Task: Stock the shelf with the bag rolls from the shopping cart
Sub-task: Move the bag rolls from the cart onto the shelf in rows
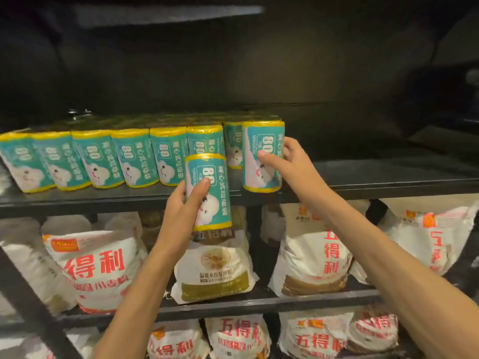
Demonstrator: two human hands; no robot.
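Note:
Several teal bag rolls with yellow ends [101, 158] stand upright in a row along the dark shelf [375, 181]. My left hand [185, 206] grips one more bag roll [211, 187], held upright in front of the shelf edge, below the row. My right hand [282, 161] holds another roll [261, 154] at the right end of the row, its base at the shelf's front edge. A further roll [233, 143] stands just behind it. The shopping cart is out of view.
The shelf right of the rolls runs dark and bare to the frame's edge. White flour bags with red print [96, 268] fill the shelf below, and more bags [236, 338] lie on the lowest level. A black upright [255, 229] divides the lower shelves.

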